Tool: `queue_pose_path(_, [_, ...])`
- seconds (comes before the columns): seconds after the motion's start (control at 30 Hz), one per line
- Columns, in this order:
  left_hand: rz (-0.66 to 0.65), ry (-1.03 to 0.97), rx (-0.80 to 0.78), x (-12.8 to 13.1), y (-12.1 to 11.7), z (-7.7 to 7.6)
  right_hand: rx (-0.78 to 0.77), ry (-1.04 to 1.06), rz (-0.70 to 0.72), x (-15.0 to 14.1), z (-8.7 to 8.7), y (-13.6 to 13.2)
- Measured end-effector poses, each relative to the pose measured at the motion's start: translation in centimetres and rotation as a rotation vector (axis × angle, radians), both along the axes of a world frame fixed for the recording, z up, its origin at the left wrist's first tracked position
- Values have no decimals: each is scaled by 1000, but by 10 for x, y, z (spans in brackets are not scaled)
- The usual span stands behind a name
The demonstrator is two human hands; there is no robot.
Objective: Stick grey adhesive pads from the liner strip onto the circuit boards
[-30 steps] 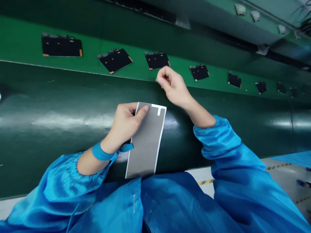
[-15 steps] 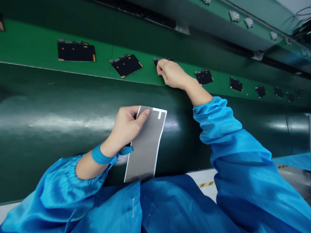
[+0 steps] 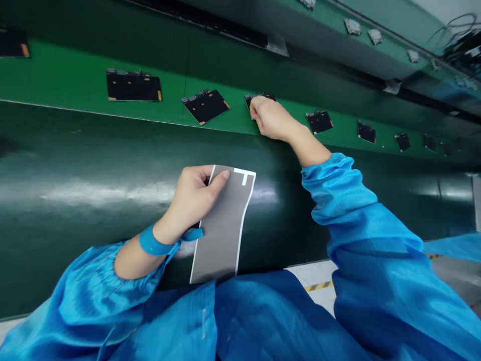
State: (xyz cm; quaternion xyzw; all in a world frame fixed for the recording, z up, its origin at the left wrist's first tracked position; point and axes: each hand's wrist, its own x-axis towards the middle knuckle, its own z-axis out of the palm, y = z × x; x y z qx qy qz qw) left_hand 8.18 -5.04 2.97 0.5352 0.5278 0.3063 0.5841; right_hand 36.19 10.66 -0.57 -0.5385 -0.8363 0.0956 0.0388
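My left hand [image 3: 197, 195] pinches a long grey sheet [image 3: 221, 230] by its upper left edge, thumb on top. The sheet has white borders and a white cut-out shape at its top right corner, and it hangs down toward my lap. My right hand [image 3: 270, 118] reaches out over the green belt, fingers closed and pressed down at a black flat panel [image 3: 248, 100] with small parts along its upper edge. The hand hides most of that panel, and whatever lies between its fingertips is hidden.
More black panels with orange patches lie along the green belt [image 3: 171, 108]: one [image 3: 134, 87] and a tilted one [image 3: 206, 106] leftward, another [image 3: 319, 122] rightward. The dark green worktop [image 3: 93, 150] lies nearer me. Small whitish parts [image 3: 352, 26] sit on an upper ledge.
The panels on the belt have shifted to the right in view, the left ones most. My right hand has moved slightly right with its panel. My left hand still holds the sheet.
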Motion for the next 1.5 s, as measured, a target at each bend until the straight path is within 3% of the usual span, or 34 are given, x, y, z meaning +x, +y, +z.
queue_pose_path(0.13, [-21, 3, -3, -1, 0, 0, 66, 11, -125, 0, 9, -11])
queue_pose_path(0.23, [-3, 3, 20, -1, 1, 1, 177, 164, -170, -18, 23, -39])
queue_pose_path(0.4, [35, 8, 80, -1, 2, 0, 110, 531, 111, -66, 36, -113])
queue_pose_path(0.5, [48, -2, 94, 0, 1, 0, 132, 600, 153, -83, 34, -144])
queue_pose_path(0.73, [49, -21, 66, 1, 0, 0, 364, 433, 58, -91, 20, -160])
queue_pose_path(0.97, [24, -62, -4, -1, 0, 0, 298, 433, 51, -95, 22, -164])
queue_pose_path(1.1, [25, -54, -20, 0, -1, 2, 265, 540, 38, -89, 23, -156])
queue_pose_path(1.2, [19, -50, -20, 0, -1, 1, 221, 579, -26, -75, 24, -127])
queue_pose_path(1.37, [4, -36, -28, 0, -1, -1, 30, 325, 94, -43, 20, -51])
queue_pose_path(1.5, [11, -32, -45, 1, 0, 0, -64, 149, 194, -24, 15, -16])
